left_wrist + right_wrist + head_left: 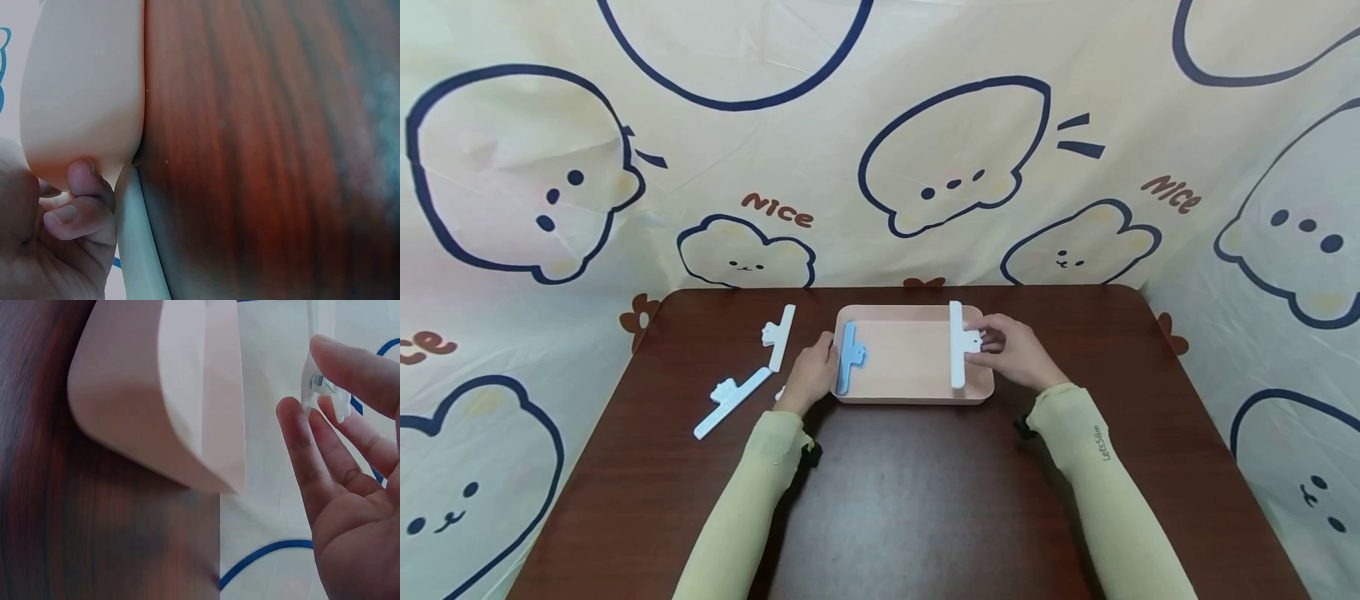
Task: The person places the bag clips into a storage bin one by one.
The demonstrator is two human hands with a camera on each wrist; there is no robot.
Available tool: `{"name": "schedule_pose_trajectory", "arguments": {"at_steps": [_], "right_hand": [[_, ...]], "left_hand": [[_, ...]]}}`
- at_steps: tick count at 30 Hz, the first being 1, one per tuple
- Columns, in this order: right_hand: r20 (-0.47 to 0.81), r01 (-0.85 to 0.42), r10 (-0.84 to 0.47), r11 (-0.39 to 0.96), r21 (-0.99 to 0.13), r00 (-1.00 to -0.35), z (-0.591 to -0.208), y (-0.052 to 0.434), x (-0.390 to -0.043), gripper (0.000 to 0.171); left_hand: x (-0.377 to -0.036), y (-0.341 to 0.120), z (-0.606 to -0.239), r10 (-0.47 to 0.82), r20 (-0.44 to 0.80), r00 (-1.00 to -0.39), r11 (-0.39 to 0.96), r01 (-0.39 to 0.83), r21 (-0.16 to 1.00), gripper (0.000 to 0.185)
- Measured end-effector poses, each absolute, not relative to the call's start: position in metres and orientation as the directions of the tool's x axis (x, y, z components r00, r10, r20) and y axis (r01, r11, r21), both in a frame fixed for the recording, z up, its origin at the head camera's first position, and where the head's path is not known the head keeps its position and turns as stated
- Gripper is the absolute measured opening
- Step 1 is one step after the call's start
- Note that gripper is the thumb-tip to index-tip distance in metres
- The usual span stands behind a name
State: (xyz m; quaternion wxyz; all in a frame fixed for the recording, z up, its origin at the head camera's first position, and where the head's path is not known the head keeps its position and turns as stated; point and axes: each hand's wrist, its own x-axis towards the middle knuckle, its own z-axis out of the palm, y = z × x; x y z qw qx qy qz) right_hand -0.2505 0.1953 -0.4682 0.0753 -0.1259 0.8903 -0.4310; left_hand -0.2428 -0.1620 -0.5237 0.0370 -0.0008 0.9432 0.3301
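Observation:
A beige tray (902, 354) lies on the table with a blue bag clip (852, 358) along its left inner side. My left hand (815, 372) grips the tray's left end; in the left wrist view its curled fingers (87, 215) touch the outer wall. A white bag clip (957, 346) is upright over the tray's right part. My right hand (1011, 350) pinches that clip by its handle, between thumb and fingers, as the right wrist view also shows. Two more white bag clips, an upper one (782, 337) and a lower one (730, 404), lie left of the tray.
Another white piece (779, 393), mostly hidden, shows beside my left hand. The dark brown wooden table (917, 500) stands against a curtain (835, 167) printed with cartoon bears, which also hangs at both sides.

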Motion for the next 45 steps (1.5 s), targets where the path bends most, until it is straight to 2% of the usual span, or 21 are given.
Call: {"name": "schedule_pose_trajectory", "arguments": {"at_steps": [16,25,36,45], "right_hand": [[-0.035,-0.145,-0.304,0.550,-0.823,-0.952,-0.472,0.141,-0.264,0.044],[-0.027,-0.162,-0.331,0.529,-0.833,-0.943,-0.483,0.128,-0.269,0.046],[-0.105,-0.101,-0.306,0.588,-0.802,-0.946,-0.483,0.106,-0.275,0.044],[-0.124,-0.117,-0.332,0.622,-0.774,-0.935,-0.482,0.086,-0.282,0.045]], "left_hand": [[-0.242,-0.163,-0.525,0.020,-0.075,-0.997,0.778,-0.032,0.627,0.041],[-0.242,-0.161,-0.525,0.017,-0.085,-0.996,0.775,-0.040,0.631,0.041],[-0.243,-0.162,-0.525,0.017,-0.084,-0.996,0.784,-0.038,0.620,0.041],[-0.243,-0.162,-0.525,0.016,-0.094,-0.995,0.782,-0.046,0.622,0.041]]}}
